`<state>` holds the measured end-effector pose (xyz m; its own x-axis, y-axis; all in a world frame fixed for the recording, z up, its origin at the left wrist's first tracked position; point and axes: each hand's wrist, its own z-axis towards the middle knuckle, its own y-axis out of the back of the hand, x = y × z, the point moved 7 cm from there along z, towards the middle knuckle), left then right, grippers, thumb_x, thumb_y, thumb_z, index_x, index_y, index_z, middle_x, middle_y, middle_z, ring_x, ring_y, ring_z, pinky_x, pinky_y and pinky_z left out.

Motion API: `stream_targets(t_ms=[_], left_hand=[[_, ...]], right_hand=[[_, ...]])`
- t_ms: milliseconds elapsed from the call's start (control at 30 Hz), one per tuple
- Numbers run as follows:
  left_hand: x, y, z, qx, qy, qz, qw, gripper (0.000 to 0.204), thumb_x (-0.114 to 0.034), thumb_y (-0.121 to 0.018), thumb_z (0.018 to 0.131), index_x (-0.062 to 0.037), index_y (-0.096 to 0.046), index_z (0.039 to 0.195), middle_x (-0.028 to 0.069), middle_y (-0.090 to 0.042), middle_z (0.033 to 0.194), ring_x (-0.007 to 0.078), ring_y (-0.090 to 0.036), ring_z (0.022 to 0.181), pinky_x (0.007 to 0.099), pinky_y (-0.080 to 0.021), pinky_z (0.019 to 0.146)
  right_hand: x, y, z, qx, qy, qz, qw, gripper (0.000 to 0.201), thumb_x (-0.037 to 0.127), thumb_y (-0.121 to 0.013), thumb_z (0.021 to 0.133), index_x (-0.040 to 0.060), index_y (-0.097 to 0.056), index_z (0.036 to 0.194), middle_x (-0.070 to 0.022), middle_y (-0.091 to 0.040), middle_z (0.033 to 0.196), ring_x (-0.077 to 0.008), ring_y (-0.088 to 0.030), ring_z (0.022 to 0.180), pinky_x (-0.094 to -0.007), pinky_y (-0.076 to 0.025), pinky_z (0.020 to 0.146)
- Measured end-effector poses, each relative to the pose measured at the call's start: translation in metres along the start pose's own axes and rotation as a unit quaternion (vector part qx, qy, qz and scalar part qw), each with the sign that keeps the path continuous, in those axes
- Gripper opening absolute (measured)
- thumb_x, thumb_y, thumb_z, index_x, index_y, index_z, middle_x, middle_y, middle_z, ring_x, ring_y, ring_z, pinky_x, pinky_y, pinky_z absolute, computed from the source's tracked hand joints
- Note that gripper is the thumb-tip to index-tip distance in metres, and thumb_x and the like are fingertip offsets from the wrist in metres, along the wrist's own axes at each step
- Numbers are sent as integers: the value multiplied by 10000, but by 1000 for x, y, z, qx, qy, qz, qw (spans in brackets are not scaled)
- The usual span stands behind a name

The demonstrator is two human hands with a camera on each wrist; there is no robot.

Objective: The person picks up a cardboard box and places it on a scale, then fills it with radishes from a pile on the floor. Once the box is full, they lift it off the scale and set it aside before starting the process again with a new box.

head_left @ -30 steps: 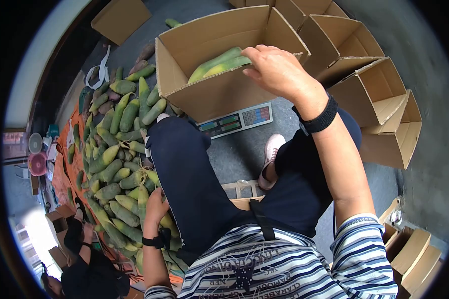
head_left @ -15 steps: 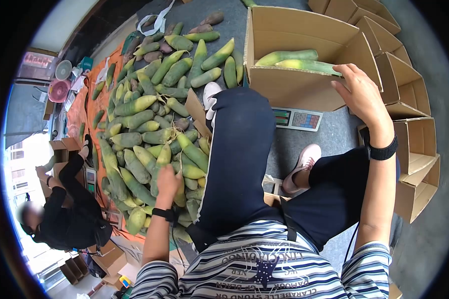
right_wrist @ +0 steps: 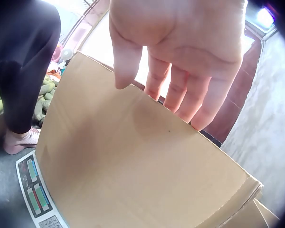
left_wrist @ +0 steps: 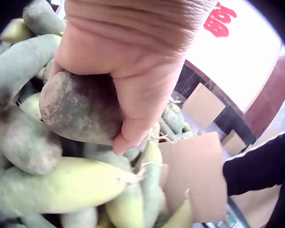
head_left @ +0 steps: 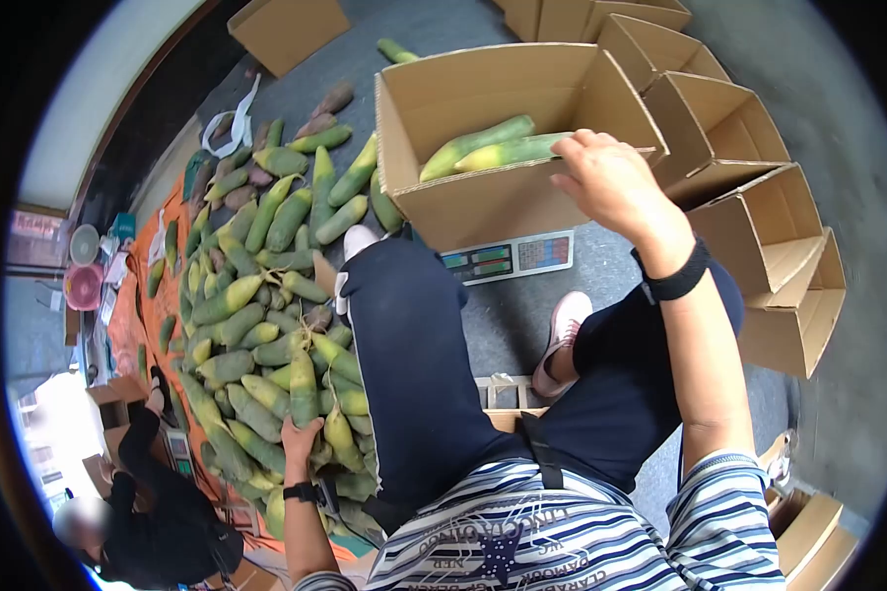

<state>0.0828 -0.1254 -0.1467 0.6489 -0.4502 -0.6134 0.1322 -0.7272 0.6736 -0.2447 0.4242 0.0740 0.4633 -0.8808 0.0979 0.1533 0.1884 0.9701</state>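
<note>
My left hand [head_left: 301, 440] grips the lower end of a green radish [head_left: 304, 390] on the pile. In the left wrist view, the thumb and palm of the hand [left_wrist: 128, 61] wrap round the radish's dull, soil-marked end [left_wrist: 78, 108]; its other fingers are largely hidden. My right hand [head_left: 621, 187] is at the near wall of an open cardboard box [head_left: 493, 209], beside the end of one of two radishes [head_left: 514, 152] lying inside. From the right wrist, relaxed fingers of the hand [right_wrist: 180, 52] reach over the box edge [right_wrist: 175, 116], thumb on the outer side.
The box stands over a digital scale [head_left: 517, 258]. More open boxes [head_left: 724, 123] line the right side. Radishes are heaped on an orange sheet [head_left: 128, 315] to the left, where another person [head_left: 168, 527] sits. My knee [head_left: 404, 286] separates pile and scale.
The head view has swung right and back. My left hand has moved among the pile and now grips a radish end. My right hand remains at the box's near edge.
</note>
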Motion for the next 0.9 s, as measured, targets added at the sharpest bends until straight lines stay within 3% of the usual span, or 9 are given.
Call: stream_targets(t_ms=[100, 267, 467, 600, 667, 700, 767, 833, 900], left_hand=[[-81, -3, -2, -10, -76, -81, 994, 432, -197, -782, 720, 41, -600, 1030, 85, -653, 917, 152, -590, 814, 293, -482, 748], [-291, 16, -18, -89, -286, 56, 952, 534, -213, -771, 735, 22, -551, 1161, 131, -659, 974, 193, -616, 863, 323, -485, 804], [-500, -29, -34, -42, -492, 96, 864, 601, -282, -776, 747, 13, -525, 1206, 205, -619, 1113, 304, -612, 1048, 362, -463, 910], [-527, -72, -20, -58, -537, 178, 823, 576, -281, -728, 809, 5, -508, 1259, 175, -593, 1145, 268, -590, 1011, 355, -471, 879], [-513, -81, -32, 34, -524, 143, 839, 551, -265, -702, 836, 3, -501, 1273, 164, -573, 1170, 250, -578, 996, 359, -472, 868], [-506, -83, -44, 82, -515, 115, 846, 497, -258, -677, 843, 23, -520, 1221, 199, -572, 1142, 333, -574, 1048, 399, -454, 922], [-478, -88, -62, 149, -458, 109, 869, 492, -279, -673, 847, 16, -533, 1216, 200, -563, 1173, 343, -548, 1106, 409, -422, 972], [-460, -100, -83, 160, -516, 166, 825, 498, -312, -667, 850, 9, -541, 1209, 202, -549, 1214, 359, -500, 1181, 425, -381, 1017], [-454, -100, -90, 140, -504, 167, 836, 492, -326, -658, 848, -4, -547, 1204, 203, -538, 1246, 373, -456, 1232, 433, -354, 1040]], right_hand=[[2, -2, 1, 25, -15, -8, 1000, 262, 203, -690, 800, 38, -617, 989, -134, -621, 967, -311, -615, 952, -419, -507, 818], [3, -4, 1, 57, -27, -19, 998, 268, 194, -674, 825, 41, -616, 1038, -128, -620, 1016, -305, -609, 970, -411, -499, 848], [1, -3, 0, 51, -23, -5, 998, 264, 193, -672, 823, 45, -614, 1034, -129, -621, 1013, -308, -606, 976, -412, -496, 854], [-3, -1, -1, 52, -30, 3, 998, 258, 196, -673, 819, 44, -610, 1018, -133, -621, 1015, -313, -604, 980, -412, -493, 861], [-3, 0, -3, 54, -30, 19, 998, 254, 199, -673, 817, 41, -603, 1003, -136, -622, 1016, -318, -601, 985, -413, -491, 864], [-5, -1, -4, 57, -37, 20, 998, 254, 199, -673, 817, 41, -603, 1003, -136, -622, 1016, -318, -601, 985, -413, -491, 864], [-6, 2, -4, 14, -20, 5, 1000, 257, 201, -670, 819, 35, -595, 999, -136, -623, 1009, -323, -603, 972, -413, -491, 865], [-6, 1, -2, 18, -15, 2, 1000, 256, 206, -668, 821, 30, -589, 988, -137, -628, 973, -329, -606, 953, -418, -490, 862], [-4, -2, -2, 57, -21, 0, 998, 246, 212, -666, 823, 26, -584, 961, -141, -630, 938, -331, -608, 939, -424, -490, 853]])
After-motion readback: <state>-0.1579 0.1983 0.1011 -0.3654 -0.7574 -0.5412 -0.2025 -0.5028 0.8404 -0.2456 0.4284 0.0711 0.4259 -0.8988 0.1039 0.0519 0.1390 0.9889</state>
